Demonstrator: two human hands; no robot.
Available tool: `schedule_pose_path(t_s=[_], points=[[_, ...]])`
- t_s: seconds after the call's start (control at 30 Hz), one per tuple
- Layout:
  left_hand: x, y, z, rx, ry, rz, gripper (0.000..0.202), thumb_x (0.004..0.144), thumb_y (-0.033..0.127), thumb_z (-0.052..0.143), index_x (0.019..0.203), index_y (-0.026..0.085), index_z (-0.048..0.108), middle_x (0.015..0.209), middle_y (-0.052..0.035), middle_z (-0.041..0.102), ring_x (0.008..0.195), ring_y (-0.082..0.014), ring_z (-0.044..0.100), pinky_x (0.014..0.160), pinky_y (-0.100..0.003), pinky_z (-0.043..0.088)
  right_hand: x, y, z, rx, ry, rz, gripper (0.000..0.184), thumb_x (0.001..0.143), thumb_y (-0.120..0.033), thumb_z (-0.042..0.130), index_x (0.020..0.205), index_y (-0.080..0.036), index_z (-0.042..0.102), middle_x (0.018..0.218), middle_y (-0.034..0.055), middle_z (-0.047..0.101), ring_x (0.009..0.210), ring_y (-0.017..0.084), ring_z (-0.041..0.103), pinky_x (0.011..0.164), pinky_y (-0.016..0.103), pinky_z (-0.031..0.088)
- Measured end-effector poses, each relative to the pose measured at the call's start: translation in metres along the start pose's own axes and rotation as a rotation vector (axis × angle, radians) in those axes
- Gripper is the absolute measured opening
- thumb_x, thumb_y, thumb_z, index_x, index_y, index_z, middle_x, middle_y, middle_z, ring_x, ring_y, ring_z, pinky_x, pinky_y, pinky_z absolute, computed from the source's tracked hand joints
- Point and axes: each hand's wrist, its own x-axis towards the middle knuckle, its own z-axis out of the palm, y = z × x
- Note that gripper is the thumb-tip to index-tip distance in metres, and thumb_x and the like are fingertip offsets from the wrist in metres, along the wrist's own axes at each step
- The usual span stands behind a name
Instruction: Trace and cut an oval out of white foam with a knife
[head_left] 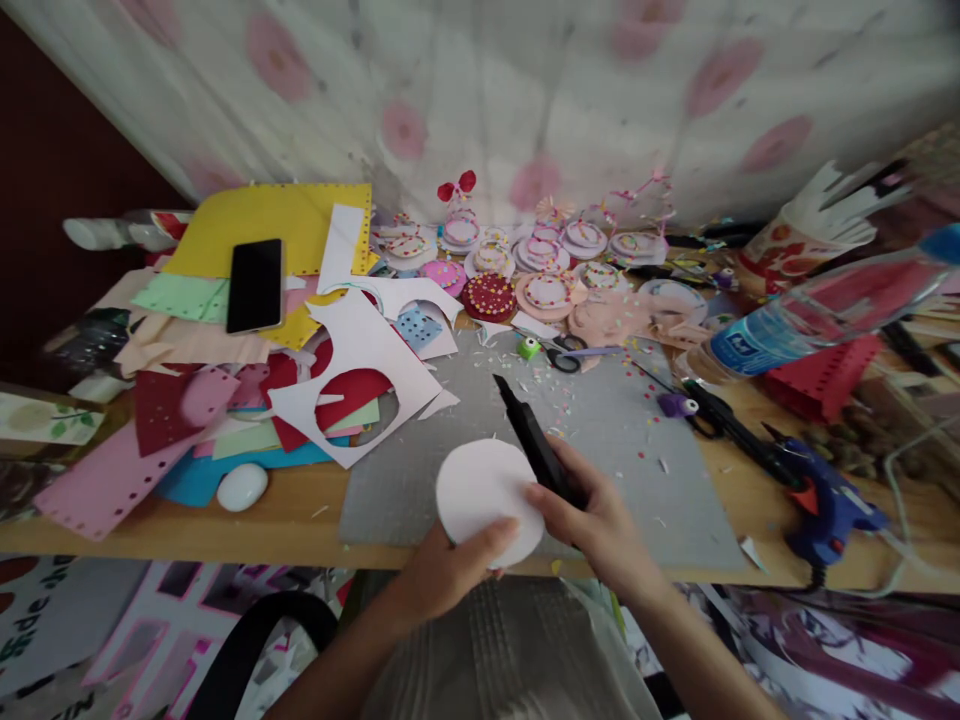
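Note:
My left hand (450, 568) pinches the lower edge of a white paper disc (484, 490), thumb on top. My right hand (592, 515) is closed around a black tool (532, 440) that looks like scissors or a cutter; its tip points away from me past the disc's upper right edge. Both hands hover over a grey mat (615, 440) at the table's near edge.
Cut coloured paper sheets and a black phone (255, 285) cover the left of the wooden table (300, 500). Decorated round pieces (540, 255) line the back. A blue glue gun (825, 505), a plastic bottle (810, 315), small scissors (564, 350) and punches lie to the right.

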Motion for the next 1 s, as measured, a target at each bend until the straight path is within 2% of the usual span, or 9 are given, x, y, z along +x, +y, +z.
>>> schedule_pose_path(t_s=[0.13, 0.23, 0.3, 0.43, 0.53, 0.6, 0.7, 0.87, 1.0], points=[[0.000, 0.011, -0.003, 0.213, 0.053, 0.050, 0.041, 0.070, 0.053, 0.075, 0.082, 0.015, 0.066, 0.055, 0.0023, 0.053, 0.047, -0.0081, 0.038, 0.043, -0.020, 0.027, 0.011, 0.000, 0.003, 0.212, -0.091, 0.161, 0.057, 0.075, -0.041, 0.077, 0.123, -0.022, 0.053, 0.063, -0.0086, 0.041, 0.043, 0.004, 0.027, 0.037, 0.017, 0.023], [-0.002, 0.026, -0.017, 0.249, 0.049, 0.050, 0.051, 0.070, 0.065, 0.067, 0.063, 0.015, 0.059, 0.050, 0.0023, 0.047, 0.045, -0.0078, 0.036, 0.041, -0.021, 0.023, 0.021, -0.011, -0.007, 0.094, -0.251, 0.129, 0.054, 0.074, -0.036, 0.077, 0.121, -0.022, 0.056, 0.068, -0.0060, 0.048, 0.048, 0.005, 0.034, 0.038, 0.017, 0.022], [-0.002, 0.034, -0.024, 0.293, 0.044, 0.042, 0.048, 0.069, 0.061, 0.071, 0.062, 0.015, 0.059, 0.052, 0.0012, 0.050, 0.048, -0.0091, 0.041, 0.043, -0.021, 0.028, 0.026, -0.016, -0.008, 0.029, -0.305, 0.108, 0.052, 0.073, -0.033, 0.078, 0.120, -0.021, 0.058, 0.072, -0.0039, 0.053, 0.051, 0.006, 0.037, 0.039, 0.017, 0.024], [0.000, 0.033, -0.022, 0.275, 0.273, 0.048, 0.043, 0.063, 0.053, 0.079, 0.072, 0.015, 0.061, 0.052, 0.0021, 0.054, 0.045, -0.0095, 0.043, 0.040, -0.020, 0.028, 0.031, -0.013, 0.007, 0.198, -0.146, 0.112, 0.048, 0.073, -0.037, 0.077, 0.113, -0.021, 0.056, 0.072, -0.0060, 0.053, 0.046, 0.004, 0.034, 0.037, 0.016, 0.023], [0.005, 0.023, -0.010, 0.060, 0.430, 0.188, 0.045, 0.067, 0.057, 0.075, 0.066, 0.017, 0.054, 0.047, 0.0047, 0.047, 0.040, -0.0069, 0.036, 0.038, -0.020, 0.025, 0.028, -0.003, 0.020, 0.426, -0.076, 0.121, 0.039, 0.075, -0.039, 0.077, 0.099, -0.021, 0.052, 0.061, -0.0107, 0.044, 0.041, 0.002, 0.027, 0.036, 0.016, 0.022], [0.008, 0.017, -0.001, -0.072, 0.428, 0.274, 0.042, 0.070, 0.052, 0.075, 0.068, 0.015, 0.055, 0.050, 0.0040, 0.049, 0.043, -0.0064, 0.038, 0.042, -0.019, 0.030, 0.023, 0.003, 0.025, 0.488, -0.063, 0.125, 0.036, 0.076, -0.038, 0.077, 0.094, -0.021, 0.051, 0.056, -0.0124, 0.038, 0.040, 0.002, 0.026, 0.036, 0.015, 0.022], [0.007, 0.012, 0.007, -0.178, 0.407, 0.293, 0.037, 0.071, 0.047, 0.076, 0.077, 0.014, 0.061, 0.057, 0.0014, 0.056, 0.046, -0.0076, 0.045, 0.045, -0.020, 0.036, 0.016, 0.004, 0.028, 0.490, -0.018, 0.125, 0.039, 0.073, -0.035, 0.080, 0.097, -0.021, 0.052, 0.062, -0.0106, 0.046, 0.039, 0.001, 0.030, 0.035, 0.015, 0.023], [-0.001, 0.009, 0.004, -0.115, 0.143, 0.150, 0.042, 0.068, 0.051, 0.076, 0.072, 0.011, 0.064, 0.046, -0.0001, 0.052, 0.039, -0.0102, 0.046, 0.040, -0.022, 0.036, 0.010, -0.004, 0.029, 0.535, 0.034, 0.076, 0.049, 0.078, -0.034, 0.076, 0.119, -0.023, 0.051, 0.064, -0.0103, 0.048, 0.038, 0.001, 0.030, 0.036, 0.014, 0.023], [-0.007, 0.008, 0.002, -0.077, 0.165, 0.229, 0.043, 0.072, 0.051, 0.076, 0.083, 0.011, 0.066, 0.053, -0.0016, 0.059, 0.042, -0.0108, 0.050, 0.040, -0.021, 0.040, 0.002, -0.012, 0.030, 0.520, -0.003, 0.051, 0.049, 0.082, -0.037, 0.073, 0.124, -0.024, 0.051, 0.074, -0.0067, 0.052, 0.040, 0.000, 0.034, 0.036, 0.014, 0.024]])
